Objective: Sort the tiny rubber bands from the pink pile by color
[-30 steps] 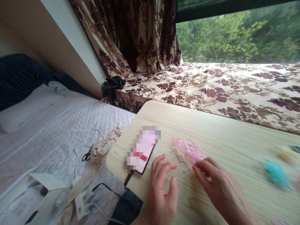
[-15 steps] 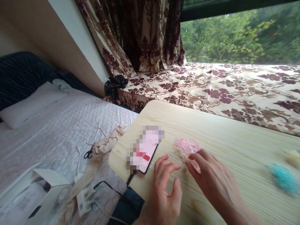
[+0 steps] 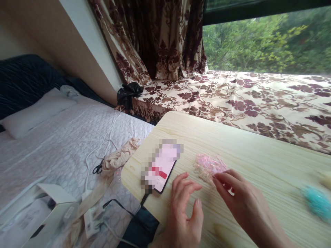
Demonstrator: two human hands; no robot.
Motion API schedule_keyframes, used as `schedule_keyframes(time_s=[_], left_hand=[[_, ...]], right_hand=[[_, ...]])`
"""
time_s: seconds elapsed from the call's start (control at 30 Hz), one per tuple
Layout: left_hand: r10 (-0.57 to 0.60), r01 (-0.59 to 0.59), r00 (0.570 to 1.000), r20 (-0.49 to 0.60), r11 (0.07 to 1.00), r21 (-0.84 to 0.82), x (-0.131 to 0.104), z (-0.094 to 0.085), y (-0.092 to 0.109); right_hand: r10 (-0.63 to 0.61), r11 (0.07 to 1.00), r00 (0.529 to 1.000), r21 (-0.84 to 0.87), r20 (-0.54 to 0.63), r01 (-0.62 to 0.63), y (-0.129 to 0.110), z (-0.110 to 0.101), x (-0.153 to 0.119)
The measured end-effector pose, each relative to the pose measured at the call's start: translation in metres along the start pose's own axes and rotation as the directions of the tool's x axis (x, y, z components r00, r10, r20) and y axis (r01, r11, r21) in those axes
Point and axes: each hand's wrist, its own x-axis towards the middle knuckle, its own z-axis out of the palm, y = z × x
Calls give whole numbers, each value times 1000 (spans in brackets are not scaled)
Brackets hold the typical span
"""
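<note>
A loose tangle of pink shiny strands [image 3: 210, 164] lies on the pale wooden table [image 3: 232, 137]. At its right lower edge is my right hand [image 3: 236, 193], with thumb and index fingertips pressed together; whether a strand is between them is too small to tell. My left hand [image 3: 184, 210] hovers over the table's near edge, fingers curved and apart, holding nothing. Just left of it a phone [image 3: 161, 168] rests on the table, its screen partly blurred, with a black cable at its lower end.
A turquoise bundle [image 3: 318, 202] and a cream one [image 3: 324, 178] lie at the right. On the bed [image 3: 64, 127] at the left are black scissors [image 3: 98, 168], beige cloth [image 3: 120, 156], white cables and an open white box [image 3: 51, 206]. A floral window seat [image 3: 245, 100] borders the table.
My right hand's thumb and index finger have come together and the hand sits slightly farther right against the tangle. My left hand keeps its open pose. The whole view has shifted slightly.
</note>
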Motion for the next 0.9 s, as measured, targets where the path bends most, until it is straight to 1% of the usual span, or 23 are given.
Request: schedule_keyframes(time_s=[0.13, 0.23, 0.3, 0.37, 0.5, 0.67, 0.7, 0.77, 0.83, 0.9], left_hand=[[-4, 4, 1000, 10, 1000, 5, -1, -1, 0], [-8, 7, 1000, 22, 1000, 13, -1, -2, 1], [-7, 7, 999, 34, 1000, 19, -1, -3, 1], [-11, 10, 999, 45, 1000, 24, -1, -3, 1], [-27, 24, 998, 65, 999, 35, -2, -4, 0], [-25, 21, 997, 69, 998, 55, -4, -5, -1], [-23, 19, 997, 70, 998, 58, -4, -4, -1], [-22, 18, 997, 68, 998, 61, -4, -4, -1], [-22, 18, 998, 60, 998, 66, -3, -4, -1], [-23, 19, 998, 55, 997, 72, -3, -3, -1]], right_hand=[[156, 963, 988, 220, 20, -157, 5, -7, -3], [267, 897, 962, 349, 62, -271, 5, -12, -5], [318, 853, 944, 407, 90, -326, 4, -14, -6], [342, 826, 933, 438, 109, -354, 3, -16, -7], [346, 804, 929, 469, 132, -366, 2, -19, -10], [379, 729, 904, 537, 199, -424, 5, -19, -15], [381, 731, 902, 532, 202, -428, 6, -17, -17], [381, 776, 910, 478, 163, -411, 9, -14, -21], [338, 862, 937, 372, 87, -346, 9, -11, -26], [269, 925, 963, 270, 31, -268, 7, -10, -30]])
